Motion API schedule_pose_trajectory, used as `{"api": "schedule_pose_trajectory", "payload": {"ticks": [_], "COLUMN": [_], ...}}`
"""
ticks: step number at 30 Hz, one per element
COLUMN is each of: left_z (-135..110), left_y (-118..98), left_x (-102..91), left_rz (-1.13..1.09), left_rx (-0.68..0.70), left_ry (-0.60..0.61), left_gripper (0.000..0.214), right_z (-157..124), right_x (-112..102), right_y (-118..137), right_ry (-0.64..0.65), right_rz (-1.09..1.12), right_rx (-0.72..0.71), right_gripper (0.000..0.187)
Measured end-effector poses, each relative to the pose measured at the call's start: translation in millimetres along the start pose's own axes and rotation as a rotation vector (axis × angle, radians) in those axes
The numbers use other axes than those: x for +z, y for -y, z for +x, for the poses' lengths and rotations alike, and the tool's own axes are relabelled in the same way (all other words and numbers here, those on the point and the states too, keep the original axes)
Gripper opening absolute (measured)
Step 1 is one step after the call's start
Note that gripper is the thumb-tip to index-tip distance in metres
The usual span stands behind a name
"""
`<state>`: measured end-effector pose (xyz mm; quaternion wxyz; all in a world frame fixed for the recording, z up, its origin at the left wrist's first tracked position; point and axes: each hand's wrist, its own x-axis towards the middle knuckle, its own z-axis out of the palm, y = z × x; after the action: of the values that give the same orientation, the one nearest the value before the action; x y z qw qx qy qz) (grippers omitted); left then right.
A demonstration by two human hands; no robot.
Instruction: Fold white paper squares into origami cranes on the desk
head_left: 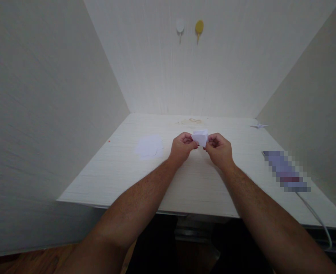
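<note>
bare left hand (pixel 182 147) and bare right hand (pixel 219 149) both pinching small folded white paper (pixel 199 138), paper between fingertips over white streaked worktop (pixel 122 175), well in from side edges, white paper sheet pile (pixel 150 146) toward left edge, pixelated flat device (pixel 286 171) with white cable (pixel 313 213) along right edge, small pointed white piece (pixel 259 126) near back-right corner

1. The single view looks out from the person's head, above the near edge of the white table (pixel 113 182).
2. It faces forward and steeply down, taking in the back wall (pixel 162 68) above and the wooden floor (pixel 42 262) below.
3. Left hand (pixel 182 147) and right hand (pixel 220 150) sit near mid-frame, beyond the closer forearms (pixel 145 198).
</note>
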<state>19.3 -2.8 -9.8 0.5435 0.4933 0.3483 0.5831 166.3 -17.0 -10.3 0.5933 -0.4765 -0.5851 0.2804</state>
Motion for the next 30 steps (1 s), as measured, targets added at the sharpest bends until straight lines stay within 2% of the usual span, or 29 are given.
{"api": "schedule_pose_trajectory", "payload": {"ticks": [17,20,24,28,30], "left_z": [-0.9,-0.4,-0.4,-0.7,-0.4], "left_y": [-0.9,-0.7,-2.7,-4.6,-4.0], "left_x": [0.2,-0.4,-0.4,0.1,0.0], "left_rz": [0.005,0.019,0.006,0.002,0.004], "left_rx": [0.003,0.012,0.01,-0.011,-0.02], "left_ry": [0.006,-0.011,-0.037,-0.016,-0.014], "left_gripper": [0.025,0.025,0.032,0.047,0.046], "right_z": [-0.2,0.4,2.6,4.7,5.2], "right_x": [0.2,-0.9,-1.2,0.3,1.0], "right_y": [0.8,1.7,3.1,1.0,-0.6], "right_ry": [-0.007,0.008,0.025,0.036,0.045], "right_rz": [-0.03,0.048,0.225,0.219,0.209], "right_rx": [-0.001,0.025,0.091,0.13,0.134], "right_gripper": [0.014,0.015,0.028,0.04,0.041]}}
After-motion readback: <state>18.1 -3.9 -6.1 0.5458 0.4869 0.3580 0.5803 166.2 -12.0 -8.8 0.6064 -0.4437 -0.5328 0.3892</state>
